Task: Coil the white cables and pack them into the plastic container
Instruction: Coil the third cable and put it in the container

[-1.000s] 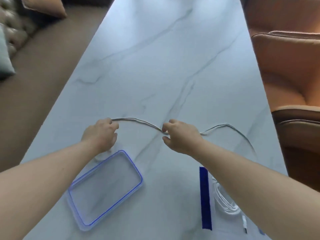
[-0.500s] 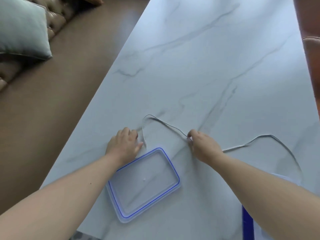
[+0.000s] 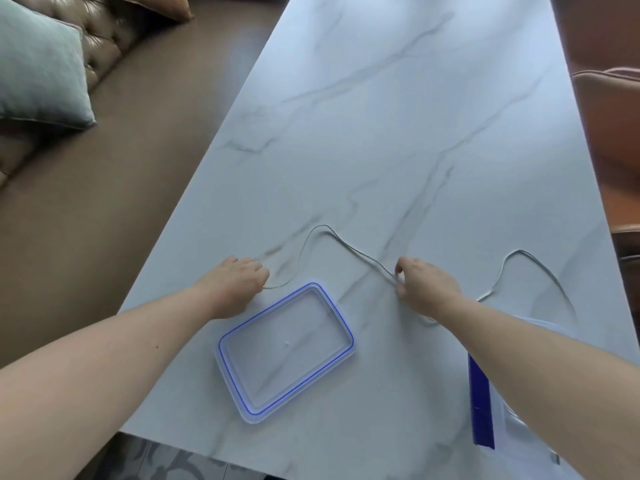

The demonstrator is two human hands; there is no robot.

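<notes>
A thin white cable [image 3: 349, 245] snakes across the marble table [image 3: 398, 116]. My left hand [image 3: 239, 278] grips one end of it just beyond the clear lid. My right hand [image 3: 424, 282] pinches the cable farther along, between thumb and fingers. Between the two hands the cable forms a raised loop; right of my right hand it arcs out and curves back toward the container. The plastic container [image 3: 481, 403], with a blue side clip, sits at the lower right, mostly hidden under my right forearm. Its clear lid [image 3: 287, 351] with a blue seal lies flat between my arms.
A brown sofa with a pale green cushion [image 3: 38, 64] stands left of the table. Orange-brown chairs [image 3: 609, 133] line the right edge. The table's near edge runs just below the lid.
My hands have moved closer together, so the straight stretch of cable between them has bowed into a loop. The view has swung left, showing more of the sofa.
</notes>
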